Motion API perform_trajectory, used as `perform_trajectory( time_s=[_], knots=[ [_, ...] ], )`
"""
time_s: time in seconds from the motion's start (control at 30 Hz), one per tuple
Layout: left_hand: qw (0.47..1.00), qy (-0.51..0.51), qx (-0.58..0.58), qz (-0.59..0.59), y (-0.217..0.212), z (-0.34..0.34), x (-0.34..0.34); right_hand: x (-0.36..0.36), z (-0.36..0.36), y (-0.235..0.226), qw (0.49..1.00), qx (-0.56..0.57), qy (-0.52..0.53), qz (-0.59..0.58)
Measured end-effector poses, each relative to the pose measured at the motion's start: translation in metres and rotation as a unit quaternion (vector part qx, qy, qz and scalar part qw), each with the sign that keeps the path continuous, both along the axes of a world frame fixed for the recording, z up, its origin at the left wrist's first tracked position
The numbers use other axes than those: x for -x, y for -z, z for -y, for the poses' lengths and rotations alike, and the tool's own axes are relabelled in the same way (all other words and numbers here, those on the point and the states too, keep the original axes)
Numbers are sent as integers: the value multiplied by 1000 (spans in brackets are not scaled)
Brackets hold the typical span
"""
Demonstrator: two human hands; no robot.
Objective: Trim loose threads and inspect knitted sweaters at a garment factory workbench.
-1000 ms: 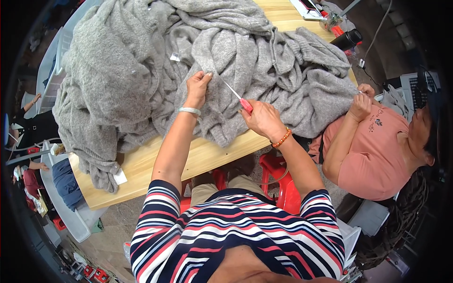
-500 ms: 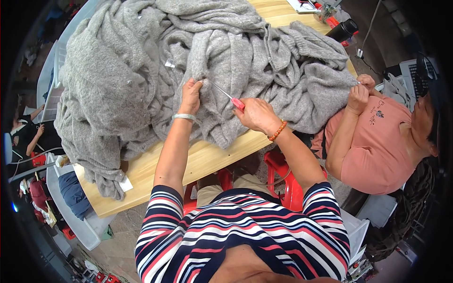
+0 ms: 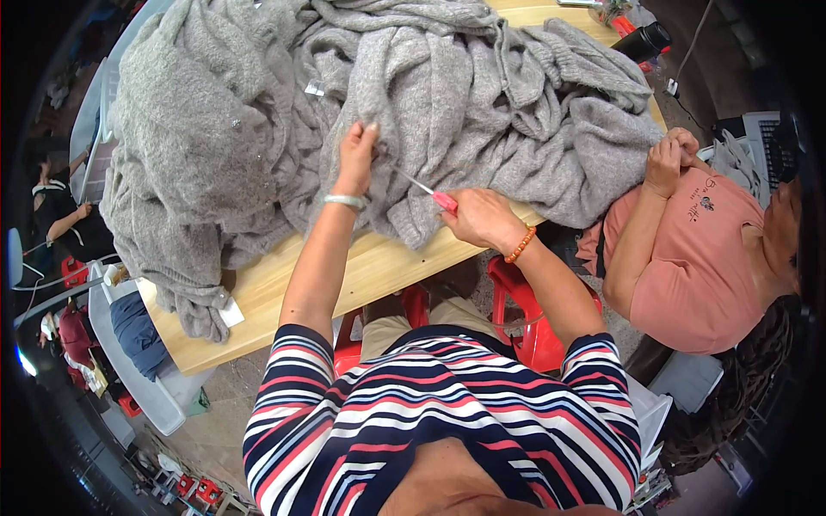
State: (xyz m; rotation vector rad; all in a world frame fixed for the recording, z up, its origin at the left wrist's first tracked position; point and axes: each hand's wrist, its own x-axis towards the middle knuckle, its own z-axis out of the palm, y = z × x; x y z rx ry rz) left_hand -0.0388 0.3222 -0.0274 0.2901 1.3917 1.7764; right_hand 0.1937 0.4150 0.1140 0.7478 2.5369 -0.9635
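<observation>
A heap of grey knitted garments (image 3: 198,146) covers most of the table. My left hand (image 3: 354,162) is closed, thumb and fingers pinching a bit of the grey knit near the middle. In my right hand (image 3: 483,217) is a slim tool with a pink handle (image 3: 445,202) and a thin metal shaft. The shaft points up and left toward my left hand, over the knit. Its tip is too fine to make out, so I cannot tell whether it is in the fabric. A small white label (image 3: 315,89) shows on the knit beyond my left hand.
On the right, a co-worker in a pink shirt (image 3: 697,267) holds the heap's edge. A black bottle (image 3: 644,41) lies at the far right of the wooden table (image 3: 344,279). Red stools (image 3: 525,318) stand below the near edge; a pale bin (image 3: 155,408) is at left.
My right hand has drawn back slightly to the right and down with the tool, away from my left hand. The left hand keeps its pinch. The whole view has shifted a little.
</observation>
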Motion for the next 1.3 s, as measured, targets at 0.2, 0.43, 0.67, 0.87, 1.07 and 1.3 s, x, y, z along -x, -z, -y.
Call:
perform_trajectory(
  time_s=[0.2,0.43,0.67,0.87,1.07,1.3],
  knots=[
    [876,-9,169,-452,26,36,-79,-22,13,7,999,-9,24,23],
    [994,-77,79,-2,53,69,-60,-49,34,7,998,23,-49,30],
    [986,-112,39,112,-144,97,-4,-80,14,12,995,-32,78,-58],
    [970,-144,-67,-182,-272,151,84,-93,3,20,992,-28,121,-26],
    [570,-225,207,-762,-159,122,71,-104,4,34,989,-42,141,7],
    [594,316,156,-723,-23,80,-150,-121,12,28,986,-29,162,-5]
  ],
)
